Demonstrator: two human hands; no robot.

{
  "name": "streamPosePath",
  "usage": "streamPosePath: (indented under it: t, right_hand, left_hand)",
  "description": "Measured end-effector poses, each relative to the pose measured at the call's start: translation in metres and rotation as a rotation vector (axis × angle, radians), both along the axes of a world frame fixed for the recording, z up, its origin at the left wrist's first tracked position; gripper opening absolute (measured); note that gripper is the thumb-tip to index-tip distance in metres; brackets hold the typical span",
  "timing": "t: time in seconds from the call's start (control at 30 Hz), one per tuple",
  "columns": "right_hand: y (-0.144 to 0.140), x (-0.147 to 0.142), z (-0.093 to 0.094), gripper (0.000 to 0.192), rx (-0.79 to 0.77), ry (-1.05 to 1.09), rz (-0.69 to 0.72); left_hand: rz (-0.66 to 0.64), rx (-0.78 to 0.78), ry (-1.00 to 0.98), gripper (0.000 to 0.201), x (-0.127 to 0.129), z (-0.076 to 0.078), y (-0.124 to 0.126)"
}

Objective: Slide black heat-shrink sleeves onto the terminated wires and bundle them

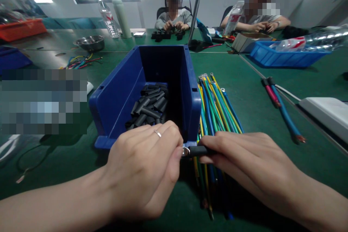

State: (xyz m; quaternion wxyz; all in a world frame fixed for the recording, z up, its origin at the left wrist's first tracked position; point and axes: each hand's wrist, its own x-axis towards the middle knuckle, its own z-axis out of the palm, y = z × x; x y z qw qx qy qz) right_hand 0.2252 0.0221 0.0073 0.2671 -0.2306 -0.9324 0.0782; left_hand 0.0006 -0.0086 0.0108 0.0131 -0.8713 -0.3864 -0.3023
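Note:
My left hand (pixel 144 166), a ring on one finger, is closed in a pinch on a metal cable lug (pixel 185 151). Fingers of my right hand (pixel 250 163) grip a black heat-shrink tube (pixel 199 150) right beside that lug. Any wire inside the tube is hidden. Just beyond my hands stands a blue bin (pixel 114 98) with many loose black tubes (pixel 149 107) in it. To its right lies a bundle of blue and yellow-green cables (pixel 217 108) with lugs at their far ends, running partly beneath my right hand.
A red and a blue thick cable (pixel 285 112) lie to the right near a white device (pixel 326 112). Farther back are a light-blue tray (pixel 288 56) with a bottle, a steel bowl (pixel 91 43) and loose wires (pixel 81 61). Two people sit across the green table.

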Motion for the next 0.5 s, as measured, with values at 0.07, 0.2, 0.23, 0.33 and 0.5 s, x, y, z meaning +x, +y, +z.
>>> streamPosePath:
  t: [0.07, 0.2, 0.23, 0.33, 0.5]
  right_hand:
    - [-0.0004, -0.0001, 0.0008, 0.019, 0.0, -0.015, 0.002]
    - [-0.0001, -0.0008, 0.002, 0.017, 0.028, -0.014, 0.003]
    - [0.0004, -0.0012, 0.0022, 0.017, 0.032, -0.016, 0.008]
    - [0.0016, -0.002, 0.0024, 0.016, 0.042, -0.029, 0.012]
    - [0.0012, -0.0015, 0.0009, 0.016, 0.104, -0.026, -0.003]
  left_hand:
    - [0.003, 0.013, 0.008, 0.02, 0.0, -0.0004, -0.0002]
    - [0.008, 0.017, 0.021, 0.021, -0.0001, -0.0007, -0.0008]
    - [0.009, 0.021, 0.02, 0.021, -0.0001, -0.0008, -0.0009]
    - [0.014, 0.045, 0.015, 0.02, -0.0001, -0.0012, -0.0007]
    - [0.004, 0.042, 0.023, 0.019, -0.0002, -0.002, 0.0012]
